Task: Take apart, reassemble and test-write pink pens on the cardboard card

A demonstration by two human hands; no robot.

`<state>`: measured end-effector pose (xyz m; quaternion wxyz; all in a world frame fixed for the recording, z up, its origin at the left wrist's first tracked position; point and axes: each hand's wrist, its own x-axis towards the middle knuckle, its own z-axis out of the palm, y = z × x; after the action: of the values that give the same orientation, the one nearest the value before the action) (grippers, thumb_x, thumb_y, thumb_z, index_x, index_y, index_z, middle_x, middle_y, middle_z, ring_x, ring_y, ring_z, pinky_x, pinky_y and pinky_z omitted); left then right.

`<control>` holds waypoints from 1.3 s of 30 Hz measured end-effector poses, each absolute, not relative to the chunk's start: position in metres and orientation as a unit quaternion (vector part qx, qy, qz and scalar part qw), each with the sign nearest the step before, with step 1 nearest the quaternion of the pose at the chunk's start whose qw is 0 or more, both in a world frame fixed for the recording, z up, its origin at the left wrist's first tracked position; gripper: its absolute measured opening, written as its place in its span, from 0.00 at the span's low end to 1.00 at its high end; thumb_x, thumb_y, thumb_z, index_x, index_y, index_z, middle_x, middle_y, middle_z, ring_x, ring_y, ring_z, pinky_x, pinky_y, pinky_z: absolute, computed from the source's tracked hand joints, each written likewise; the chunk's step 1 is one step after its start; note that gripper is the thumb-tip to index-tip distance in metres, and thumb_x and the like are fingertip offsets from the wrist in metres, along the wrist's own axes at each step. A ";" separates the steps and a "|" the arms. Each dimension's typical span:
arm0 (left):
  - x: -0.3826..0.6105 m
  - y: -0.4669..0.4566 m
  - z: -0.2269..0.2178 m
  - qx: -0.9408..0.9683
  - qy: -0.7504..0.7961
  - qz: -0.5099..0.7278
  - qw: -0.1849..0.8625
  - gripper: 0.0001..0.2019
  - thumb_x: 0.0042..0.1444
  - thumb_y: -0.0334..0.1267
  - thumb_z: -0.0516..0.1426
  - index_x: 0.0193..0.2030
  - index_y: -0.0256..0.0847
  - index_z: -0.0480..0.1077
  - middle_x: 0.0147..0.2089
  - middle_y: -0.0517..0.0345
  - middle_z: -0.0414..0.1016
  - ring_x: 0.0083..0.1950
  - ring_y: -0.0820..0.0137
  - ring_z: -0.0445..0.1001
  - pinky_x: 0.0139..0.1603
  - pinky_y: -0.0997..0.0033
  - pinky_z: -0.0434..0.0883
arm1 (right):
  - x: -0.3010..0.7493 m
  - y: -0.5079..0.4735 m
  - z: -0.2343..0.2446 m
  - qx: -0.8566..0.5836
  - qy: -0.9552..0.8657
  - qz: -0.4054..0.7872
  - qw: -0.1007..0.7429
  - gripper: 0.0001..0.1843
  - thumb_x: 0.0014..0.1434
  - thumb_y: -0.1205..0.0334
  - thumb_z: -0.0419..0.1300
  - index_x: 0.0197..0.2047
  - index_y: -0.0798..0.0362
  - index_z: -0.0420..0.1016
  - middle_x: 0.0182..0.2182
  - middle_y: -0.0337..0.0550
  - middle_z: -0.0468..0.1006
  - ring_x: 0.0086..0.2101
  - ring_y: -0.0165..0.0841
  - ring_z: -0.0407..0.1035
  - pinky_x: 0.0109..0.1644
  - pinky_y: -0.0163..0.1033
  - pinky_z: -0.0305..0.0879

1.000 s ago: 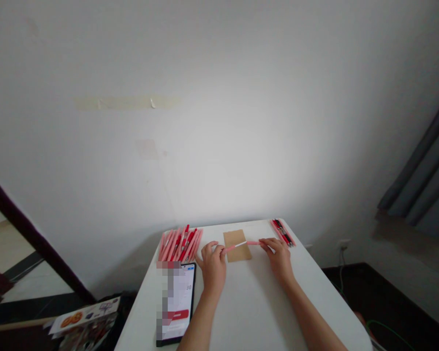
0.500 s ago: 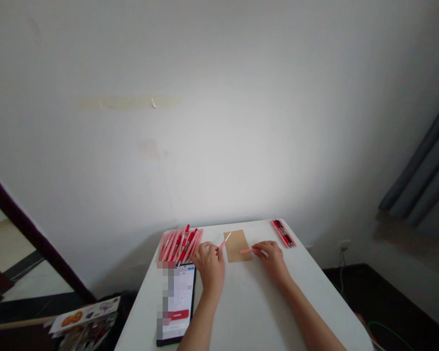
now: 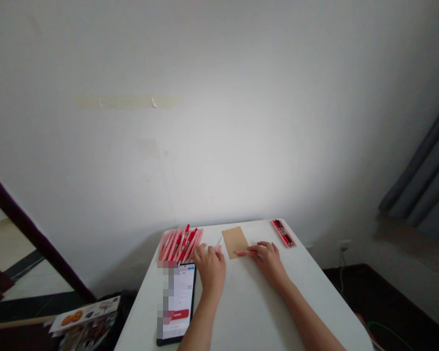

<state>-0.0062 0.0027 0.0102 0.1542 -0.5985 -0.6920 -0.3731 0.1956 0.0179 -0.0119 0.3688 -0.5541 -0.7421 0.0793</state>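
Note:
My left hand (image 3: 211, 265) rests on the white table (image 3: 248, 302), fingers closed on a thin pen refill (image 3: 219, 243) whose white tip points up beside a brown card (image 3: 235, 241). My right hand (image 3: 268, 261) pinches a pink pen barrel (image 3: 243, 253) that lies across the card's near edge. A pile of pink and red pens (image 3: 180, 243) lies just left of my left hand.
A phone (image 3: 177, 307) with a lit screen lies at the table's near left. A small bundle of red and black pens (image 3: 283, 232) sits at the far right corner. A grey curtain (image 3: 422, 180) hangs at right; printed packaging (image 3: 84, 317) lies below the table's left.
The pen was held whole between both hands, then came apart. My left hand has drawn the refill left, and my right hand has brought the pink barrel down onto the card.

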 end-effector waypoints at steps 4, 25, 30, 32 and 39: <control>-0.005 0.001 0.011 -0.598 -0.701 -0.351 0.165 0.11 0.55 0.37 0.50 0.31 0.34 0.72 0.46 0.42 0.67 0.53 0.55 0.63 0.57 0.49 0.60 | 0.192 0.016 -0.008 -0.565 -0.744 0.078 0.349 0.13 0.62 0.54 0.55 0.46 0.43 0.78 0.45 0.44 0.80 0.53 0.42 0.66 0.63 0.60 0.45; -0.004 0.000 0.011 -0.603 -0.721 -0.295 0.169 0.15 0.58 0.41 0.50 0.34 0.35 0.74 0.47 0.42 0.69 0.53 0.55 0.63 0.57 0.50 0.58 | 0.177 0.014 -0.007 -0.595 -0.740 0.057 0.309 0.16 0.66 0.55 0.49 0.47 0.47 0.75 0.49 0.42 0.78 0.57 0.41 0.62 0.66 0.64 0.35; -0.004 0.000 0.011 -0.603 -0.724 -0.290 0.167 0.14 0.58 0.41 0.50 0.34 0.35 0.74 0.48 0.43 0.69 0.53 0.55 0.63 0.56 0.50 0.58 | 0.179 0.016 -0.010 -0.592 -0.737 0.050 0.322 0.15 0.65 0.54 0.49 0.47 0.46 0.75 0.49 0.44 0.78 0.57 0.41 0.63 0.66 0.66 0.36; -0.004 -0.001 0.011 -0.603 -0.725 -0.290 0.167 0.15 0.58 0.41 0.50 0.34 0.35 0.74 0.48 0.43 0.69 0.53 0.55 0.63 0.56 0.50 0.58 | 0.180 0.016 -0.011 -0.592 -0.735 0.047 0.327 0.15 0.65 0.54 0.49 0.47 0.46 0.75 0.48 0.44 0.78 0.57 0.41 0.63 0.65 0.66 0.37; -0.006 0.001 0.009 -0.598 -0.726 -0.296 0.165 0.15 0.58 0.43 0.50 0.35 0.35 0.74 0.48 0.43 0.68 0.54 0.54 0.63 0.55 0.49 0.58 | 0.180 0.015 -0.011 -0.592 -0.722 0.048 0.354 0.14 0.64 0.54 0.51 0.46 0.45 0.75 0.48 0.44 0.78 0.56 0.41 0.64 0.64 0.67 0.39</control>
<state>-0.0055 0.0005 0.0093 0.1649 -0.5982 -0.7262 -0.2958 0.1804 0.0154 -0.0108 0.3537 -0.5922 -0.7224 0.0478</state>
